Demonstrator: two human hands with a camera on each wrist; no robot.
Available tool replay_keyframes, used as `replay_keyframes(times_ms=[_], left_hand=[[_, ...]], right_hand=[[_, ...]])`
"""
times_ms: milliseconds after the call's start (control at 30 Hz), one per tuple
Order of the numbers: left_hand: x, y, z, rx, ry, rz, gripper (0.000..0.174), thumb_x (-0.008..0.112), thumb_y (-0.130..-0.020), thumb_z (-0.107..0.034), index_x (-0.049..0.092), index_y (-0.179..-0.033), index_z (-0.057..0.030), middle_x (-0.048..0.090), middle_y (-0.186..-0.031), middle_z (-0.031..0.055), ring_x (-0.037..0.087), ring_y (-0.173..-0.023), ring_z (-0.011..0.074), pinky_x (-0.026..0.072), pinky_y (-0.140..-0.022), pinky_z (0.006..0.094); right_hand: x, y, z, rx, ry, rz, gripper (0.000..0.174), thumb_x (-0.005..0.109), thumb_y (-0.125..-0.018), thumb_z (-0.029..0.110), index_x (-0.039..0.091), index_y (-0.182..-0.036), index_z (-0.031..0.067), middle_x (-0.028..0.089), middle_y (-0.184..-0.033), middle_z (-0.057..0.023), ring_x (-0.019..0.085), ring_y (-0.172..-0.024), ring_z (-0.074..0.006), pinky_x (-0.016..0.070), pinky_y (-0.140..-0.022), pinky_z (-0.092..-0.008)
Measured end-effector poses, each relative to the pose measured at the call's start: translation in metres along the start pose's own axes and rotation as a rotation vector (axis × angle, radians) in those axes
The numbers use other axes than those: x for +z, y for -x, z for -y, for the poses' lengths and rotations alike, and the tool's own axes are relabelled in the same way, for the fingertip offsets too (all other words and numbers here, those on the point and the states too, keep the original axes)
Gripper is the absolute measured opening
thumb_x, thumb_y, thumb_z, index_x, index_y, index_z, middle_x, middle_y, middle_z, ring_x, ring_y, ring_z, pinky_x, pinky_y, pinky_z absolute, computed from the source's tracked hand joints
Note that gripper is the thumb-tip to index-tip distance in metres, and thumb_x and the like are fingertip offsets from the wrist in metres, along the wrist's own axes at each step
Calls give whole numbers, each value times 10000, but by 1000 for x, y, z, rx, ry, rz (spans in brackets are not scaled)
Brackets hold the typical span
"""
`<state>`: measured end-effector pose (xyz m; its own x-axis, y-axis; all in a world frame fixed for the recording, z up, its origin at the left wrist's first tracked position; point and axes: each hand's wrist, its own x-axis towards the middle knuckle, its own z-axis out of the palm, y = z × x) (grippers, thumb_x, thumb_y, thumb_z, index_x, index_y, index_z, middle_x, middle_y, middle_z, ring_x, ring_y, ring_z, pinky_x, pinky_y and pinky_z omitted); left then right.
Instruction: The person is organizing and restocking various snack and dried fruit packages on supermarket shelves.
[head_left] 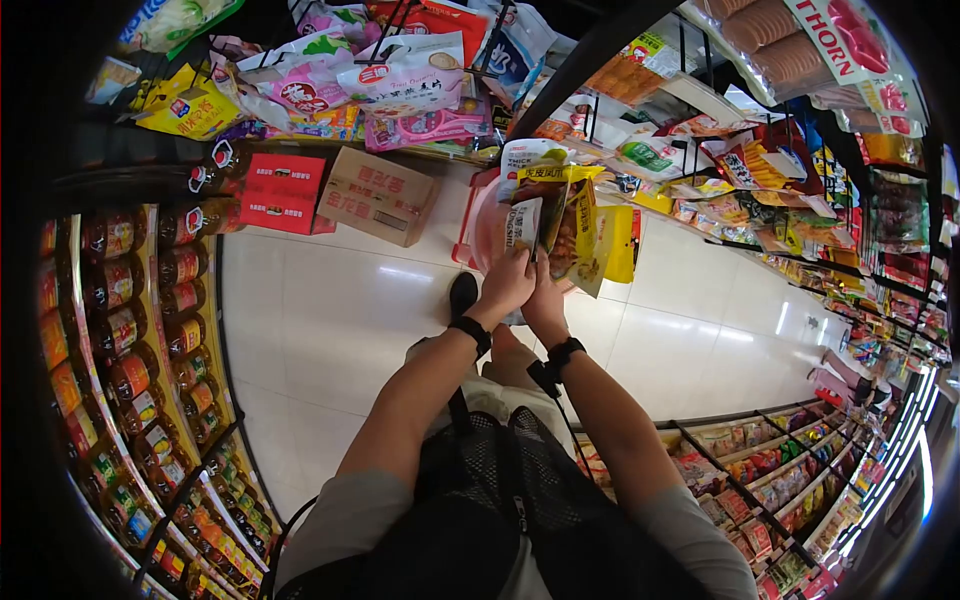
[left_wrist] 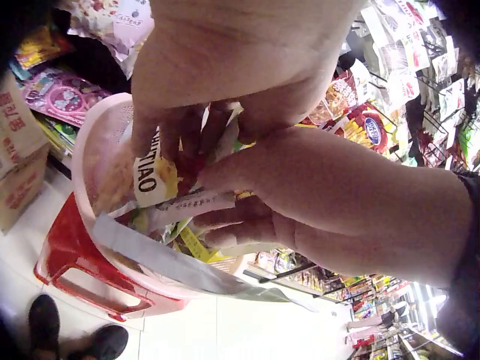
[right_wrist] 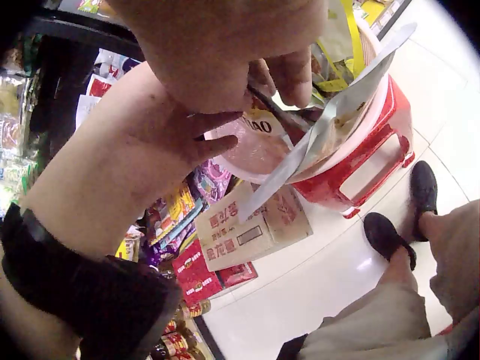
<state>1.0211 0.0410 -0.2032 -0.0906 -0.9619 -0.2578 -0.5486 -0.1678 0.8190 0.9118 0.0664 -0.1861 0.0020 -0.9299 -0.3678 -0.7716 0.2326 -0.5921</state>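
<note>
Both hands meet in the middle of the head view. The left hand (head_left: pixel 508 283) and the right hand (head_left: pixel 546 302) are side by side and touching, and their fingers curl round the bottom of a bunch of snack packets (head_left: pixel 565 225). The packets stick up from the hands in a fan of yellow and white, just above the middle of the picture.

Far left are shelves of jars (head_left: pixel 130 335). Next, in the upper middle, a cardboard box (head_left: pixel 378 195) sits on the white floor. Beside it a pink bowl (head_left: pixel 480 222) rests on a red stool (head_left: pixel 462 250), right behind the packets. A black shoe (head_left: pixel 463 296) is on the floor near the stool. On the right, racks of snacks (head_left: pixel 800 200) run along the aisle.

I think the bunch is slippery and floppy, and one long white packet (left_wrist: pixel 187 262) hangs low under the fingers. It looks best to pinch tight near the bottom edges, hold the bunch right over the bowl, and move slowly, so a loose packet falls into the bowl and not on the floor.
</note>
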Motion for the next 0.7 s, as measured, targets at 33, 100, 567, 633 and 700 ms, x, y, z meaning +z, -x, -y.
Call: replay_keyframes(times_ms=[33, 100, 567, 633, 700], left_hand=[[0, 2, 0, -30, -6, 12, 249, 548, -894, -211, 575, -1019, 4, 625, -1046, 226, 596, -985, 439, 487, -836, 526], [-8, 8, -1, 0, 69, 53, 326, 543, -913, -223, 573, -1155, -6, 614, -1151, 230, 586, -1076, 424, 488, -896, 486], [-15, 16, 27, -117, 348, 251, 484, 448, -967, -193, 480, -1430, -57, 562, -1374, 210, 546, -1277, 306, 419, -1056, 352], [-18, 13, 31, -193, 373, 288, 466, 454, -960, -166, 507, -1407, -46, 596, -1337, 206, 574, -1249, 287, 435, -1033, 336], [-5, 13, 52, -112, 404, 175, 436, 466, -952, -122, 536, -1373, -34, 640, -1264, 179, 615, -1169, 247, 458, -987, 313]], right_hand=[[2, 0, -2, -28, 1, -25, 647, 535, -930, 224, 265, -1509, 121, 655, -1070, -293, 645, -836, -487, 500, -718, -562], [0, 0, -2, -54, 25, -67, 608, 533, -932, 223, 293, -1479, 110, 642, -1100, -268, 648, -847, -478, 507, -718, -552], [-7, -13, 12, -156, 378, 12, 222, 506, -951, 233, 458, -1087, 63, 665, -960, -203, 684, -731, -409, 546, -620, -525], [-11, -18, 14, -183, 388, 7, 178, 485, -965, 225, 473, -1030, 60, 678, -874, -205, 682, -700, -413, 545, -607, -528], [-16, -19, 18, -188, 377, -3, 175, 486, -971, 239, 494, -976, 64, 664, -783, -203, 667, -690, -422, 525, -590, -538]])
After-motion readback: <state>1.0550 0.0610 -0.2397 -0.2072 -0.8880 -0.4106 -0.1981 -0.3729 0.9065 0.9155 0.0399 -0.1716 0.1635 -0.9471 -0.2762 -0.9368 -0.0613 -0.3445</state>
